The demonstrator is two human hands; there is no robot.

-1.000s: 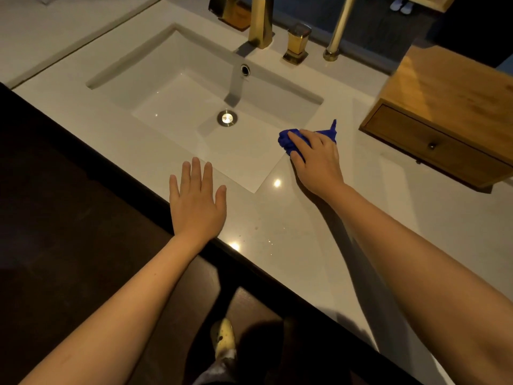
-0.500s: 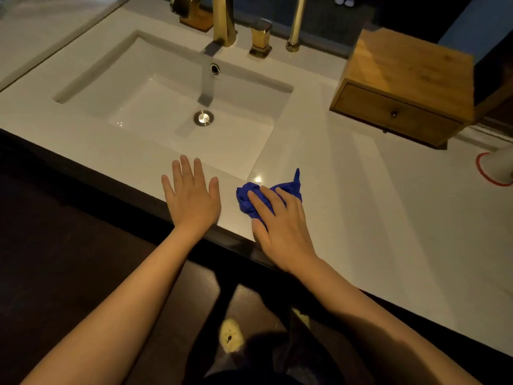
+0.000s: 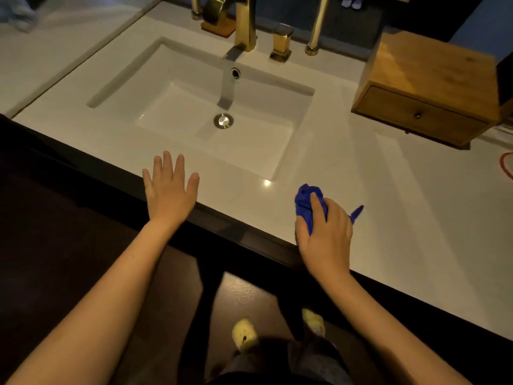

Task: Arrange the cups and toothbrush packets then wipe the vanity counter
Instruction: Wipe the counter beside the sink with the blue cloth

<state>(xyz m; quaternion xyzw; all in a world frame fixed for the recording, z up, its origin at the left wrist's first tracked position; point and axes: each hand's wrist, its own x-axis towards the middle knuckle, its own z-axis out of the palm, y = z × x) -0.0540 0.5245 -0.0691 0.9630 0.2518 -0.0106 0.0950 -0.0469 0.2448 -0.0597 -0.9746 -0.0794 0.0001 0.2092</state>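
Observation:
My right hand [image 3: 326, 234] presses a crumpled blue cloth [image 3: 305, 202] onto the white vanity counter [image 3: 402, 218], near the front edge and just right of the sink's near right corner. A corner of the cloth sticks out to the right of my hand. My left hand [image 3: 169, 193] lies flat and open on the counter's front strip, in front of the sink [image 3: 202, 107], holding nothing. No cups or toothbrush packets are in view.
A gold faucet [image 3: 245, 26] and gold handle [image 3: 281, 43] stand behind the sink, with a gold post [image 3: 316, 29] to their right. A wooden drawer box [image 3: 427, 87] sits at the back right. A red ring [image 3: 506, 165] shows at the right edge.
My right hand has dragged the blue cloth from beside the sink toward the front edge, then rightward along the counter. My left hand has stayed flat in place.

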